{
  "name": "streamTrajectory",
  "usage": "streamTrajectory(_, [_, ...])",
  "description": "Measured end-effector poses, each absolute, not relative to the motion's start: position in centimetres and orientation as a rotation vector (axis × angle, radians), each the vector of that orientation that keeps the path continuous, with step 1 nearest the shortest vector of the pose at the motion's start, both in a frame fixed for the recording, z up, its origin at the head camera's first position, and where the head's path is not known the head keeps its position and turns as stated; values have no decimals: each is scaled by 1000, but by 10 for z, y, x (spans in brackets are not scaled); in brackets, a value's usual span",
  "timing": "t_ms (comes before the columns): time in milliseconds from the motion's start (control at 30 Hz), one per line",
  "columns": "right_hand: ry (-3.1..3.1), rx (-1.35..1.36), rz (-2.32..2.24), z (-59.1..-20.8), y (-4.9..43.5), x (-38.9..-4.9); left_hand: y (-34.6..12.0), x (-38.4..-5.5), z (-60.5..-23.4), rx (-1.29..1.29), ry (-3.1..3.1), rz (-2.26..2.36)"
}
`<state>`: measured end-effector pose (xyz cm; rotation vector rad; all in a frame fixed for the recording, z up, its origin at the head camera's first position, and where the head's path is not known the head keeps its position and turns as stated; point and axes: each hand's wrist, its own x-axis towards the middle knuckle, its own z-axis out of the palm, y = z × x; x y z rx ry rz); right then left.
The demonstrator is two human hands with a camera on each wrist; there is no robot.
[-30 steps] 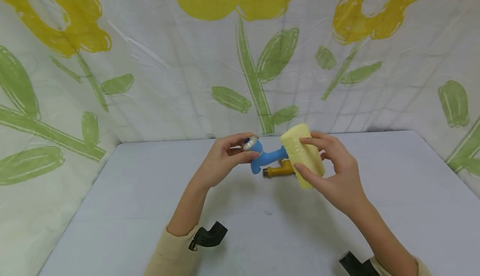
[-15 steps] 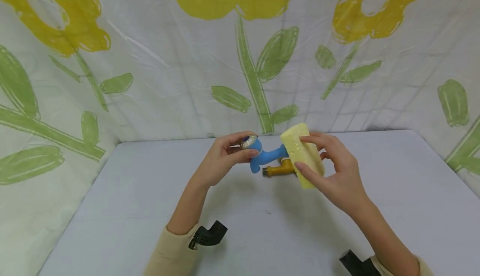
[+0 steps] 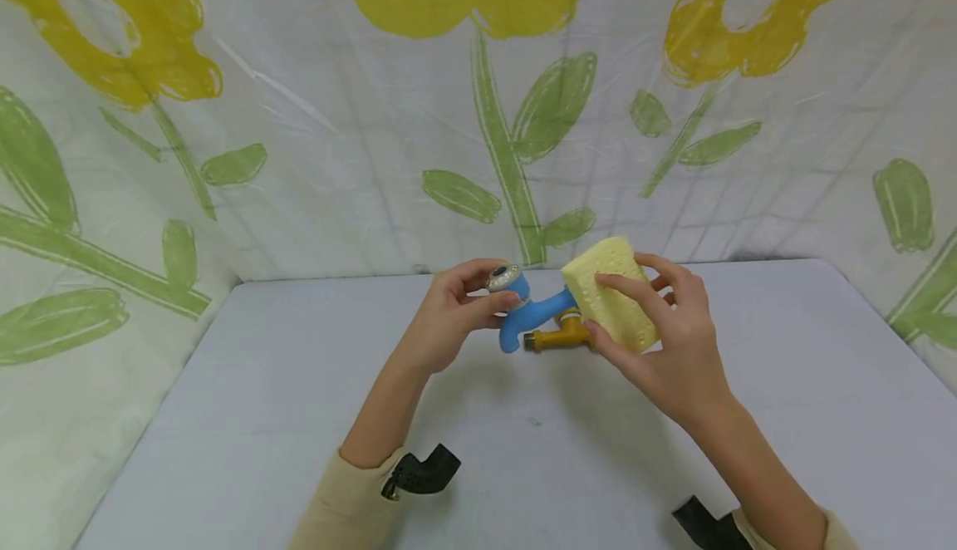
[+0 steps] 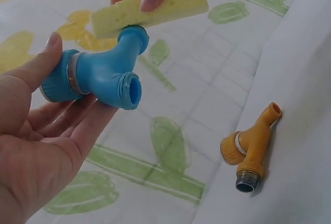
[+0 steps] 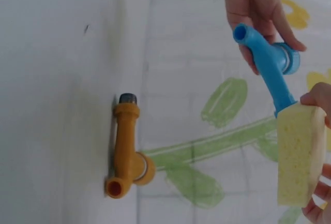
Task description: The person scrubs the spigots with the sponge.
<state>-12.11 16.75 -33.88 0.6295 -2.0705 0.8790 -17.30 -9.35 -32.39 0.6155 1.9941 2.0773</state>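
Observation:
My left hand (image 3: 446,321) grips a blue plastic tap (image 3: 532,316) by its round knob, which has a silvery cap. In the left wrist view, the thumb and fingers hold the tap's knob end (image 4: 58,79), and one open pipe end faces the camera. A yellow sponge (image 3: 611,288) is pinched between the thumb and fingers of my right hand (image 3: 684,342). It presses against the tap's far pipe end, seen from the side in the right wrist view as a thick block (image 5: 297,157). The sponge partly covers that end.
A mustard-yellow tap (image 3: 552,340) with a dark threaded end lies on the white table (image 3: 299,417), behind and below the sponge. A sheet with painted flowers (image 3: 314,118) hangs behind the table. Black wrist mounts (image 3: 426,471) stick out from both sleeves.
The sponge has tilted and shifted slightly up and right against the pipe end. The blue tap has turned a little, and my left hand has moved slightly right with it.

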Motion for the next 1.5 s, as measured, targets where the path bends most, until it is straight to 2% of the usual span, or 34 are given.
streamTrajectory(567, [-2060,632,880,-343,160,-118,-89,-173,-324,463,1908,2196])
streamTrajectory(1167, [-2055,771,771,-358,131,-109,-80,-171,-330,440,1862,2231])
streamTrajectory(1500, [-2037,773,796,-357,135,-112,-81,-172,-331,479,1819,2224])
